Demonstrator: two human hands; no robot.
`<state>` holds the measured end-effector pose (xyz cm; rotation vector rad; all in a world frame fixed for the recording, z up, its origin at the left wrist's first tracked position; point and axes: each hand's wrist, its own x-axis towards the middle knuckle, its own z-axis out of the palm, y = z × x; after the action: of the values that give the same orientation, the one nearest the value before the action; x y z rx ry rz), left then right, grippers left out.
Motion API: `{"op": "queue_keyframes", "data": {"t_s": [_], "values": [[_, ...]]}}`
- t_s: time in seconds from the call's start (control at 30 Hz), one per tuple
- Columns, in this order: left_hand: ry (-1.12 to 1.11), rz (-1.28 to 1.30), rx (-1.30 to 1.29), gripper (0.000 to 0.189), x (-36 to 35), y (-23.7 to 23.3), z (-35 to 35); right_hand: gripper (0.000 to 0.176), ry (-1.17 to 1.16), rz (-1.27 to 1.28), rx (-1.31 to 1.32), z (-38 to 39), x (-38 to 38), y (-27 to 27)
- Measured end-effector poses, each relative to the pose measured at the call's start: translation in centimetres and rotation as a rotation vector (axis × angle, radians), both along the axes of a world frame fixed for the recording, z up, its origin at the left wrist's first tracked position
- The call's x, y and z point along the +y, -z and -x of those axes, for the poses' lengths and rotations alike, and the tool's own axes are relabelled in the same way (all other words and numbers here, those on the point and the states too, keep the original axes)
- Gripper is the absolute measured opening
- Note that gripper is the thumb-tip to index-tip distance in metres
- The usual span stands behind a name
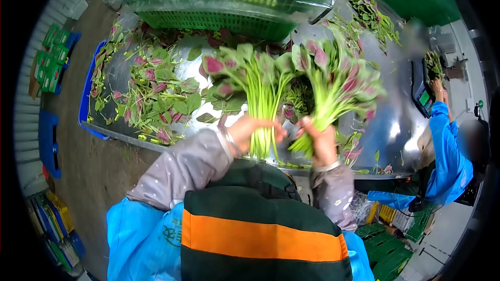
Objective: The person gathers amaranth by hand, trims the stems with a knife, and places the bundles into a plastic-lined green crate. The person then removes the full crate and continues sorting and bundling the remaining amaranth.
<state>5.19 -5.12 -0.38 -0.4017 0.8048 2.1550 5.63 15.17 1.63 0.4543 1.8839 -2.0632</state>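
My left hand (249,131) grips a bunch of leafy greens (255,80) by its pale green stems, the red-and-green leaves fanning upward. My right hand (319,140) holds a second bunch of the same greens (341,80) by the stems, tilted to the right. Both bunches are held close together just above the shiny metal table (388,125). Loose leaves of the same plant (156,91) lie scattered over the table's left part.
A green plastic crate (219,0) covered with clear film stands at the table's far side. More greens (367,10) lie at the far right. A person in a blue jacket (445,156) works at a scale (424,96) on the right. Stacked crates (52,57) sit on the floor at left.
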Motion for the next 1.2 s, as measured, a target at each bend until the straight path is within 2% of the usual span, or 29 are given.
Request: {"op": "queue_keyframes", "data": {"t_s": [0.03, 0.1, 0.13, 0.17, 0.2, 0.23, 0.3, 0.37, 0.4, 0.43, 0.47, 0.53, 0.57, 0.6, 0.63, 0.73, 0.83, 0.87, 0.97, 1.0, 1.03, 1.1, 1.17, 1.2], "values": [[0.000, 0.067, 0.038, 0.019, 0.9, 0.7, -1.7, 0.013, -0.017, 0.067, -0.032, -1.1, -1.2, 0.9], [0.107, 0.029, 0.017, 0.019, 0.6, 1.4, -2.9, 0.016, -0.096, 0.230, -0.155, -3.1, -3.1, 2.4], [0.116, -0.004, 0.087, 0.020, 0.4, 1.7, -2.6, 0.018, -0.083, 0.289, -0.202, -3.4, -3.6, 2.8], [0.104, 0.087, 0.026, 0.025, 0.5, 1.9, -2.5, 0.021, -0.071, 0.348, -0.250, -3.6, -3.9, 3.1], [0.078, 0.095, -0.001, 0.028, 0.9, 1.7, -2.7, 0.026, -0.115, 0.343, -0.250, -3.4, -3.5, 3.0], [0.050, 0.105, -0.020, 0.031, 1.2, 1.2, -2.6, 0.030, -0.060, 0.375, -0.224, -3.3, -3.8, 3.6], [0.032, 0.113, 0.000, 0.034, 1.1, 3.1, -2.9, 0.037, -0.043, 0.481, -0.324, -3.1, -3.9, 3.8], [0.071, 0.063, 0.004, 0.036, 1.0, 3.1, -3.1, 0.042, -0.079, 0.556, -0.389, -3.6, -3.8, 5.3], [0.107, 0.042, 0.000, 0.038, 0.8, 3.0, -3.3, 0.046, -0.078, 0.464, -0.418, -3.8, -3.7, 5.2], [0.152, 0.017, -0.001, 0.040, 0.7, 3.1, -3.3, 0.047, -0.172, 0.552, -0.403, -3.9, -3.3, 5.9], [0.211, 0.086, 0.156, 0.043, 0.7, 3.3, -3.2, 0.046, -0.232, 0.618, -0.373, -4.0, -3.4, 7.0], [0.356, 0.284, 0.493, 0.050, 0.9, 3.4, -2.4, 0.045, -0.336, 0.571, -0.192, -3.6, -3.9, 7.9], [0.435, 0.416, 0.674, 0.053, 1.0, 3.1, -1.9, 0.049, -0.369, 0.603, -0.186, -3.3, -3.7, 6.4], [0.465, 0.441, 0.840, 0.054, 1.0, 2.2, -1.7, 0.051, -0.388, 0.552, -0.144, -3.2, -3.7, 6.0], [0.448, 0.484, 0.898, 0.055, 1.1, 2.0, -2.1, 0.053, -0.416, 0.500, -0.109, -3.5, -3.7, 5.7], [0.561, 0.544, 0.996, 0.058, 1.7, 0.5, -1.8, 0.057, -0.265, 0.568, -0.068, -4.2, -3.3, 3.9], [0.662, 0.477, 0.988, 0.057, 3.3, 0.9, -0.7, 0.058, -0.191, 0.524, 0.028, -3.9, -1.4, 3.5], [0.728, 0.448, 0.900, 0.067, 4.1, 0.4, -0.4, 0.060, -0.141, 0.471, 0.143, -3.7, -0.5, 2.6], [0.570, 0.316, 0.774, 0.084, 6.2, -1.0, -0.4, 0.060, -0.285, 0.155, 0.243, -2.1, 5.3, 1.5], [0.647, 0.310, 0.675, 0.096, 6.3, -2.0, 0.0, 0.058, -0.251, 0.085, 0.239, -1.5, 7.7, 0.2], [0.660, 0.308, 0.636, 0.087, 6.4, -2.1, 0.3, 0.055, -0.222, 0.014, 0.236, -0.7, 10.4, -1.5], [0.719, 0.424, 0.632, 0.075, 5.8, -1.1, 0.6, 0.049, -0.160, -0.214, 0.489, 1.4, 15.7, -4.5], [0.606, 0.486, 0.629, 0.052, 5.1, 0.5, 0.3, 0.043, -0.138, -0.272, 0.430, 3.1, 21.2, -7.5], [0.549, 0.493, 0.551, 0.049, 4.7, 1.1, 0.2, 0.041, -0.122, -0.204, 0.336, 4.0, 23.8, -8.2]]}}
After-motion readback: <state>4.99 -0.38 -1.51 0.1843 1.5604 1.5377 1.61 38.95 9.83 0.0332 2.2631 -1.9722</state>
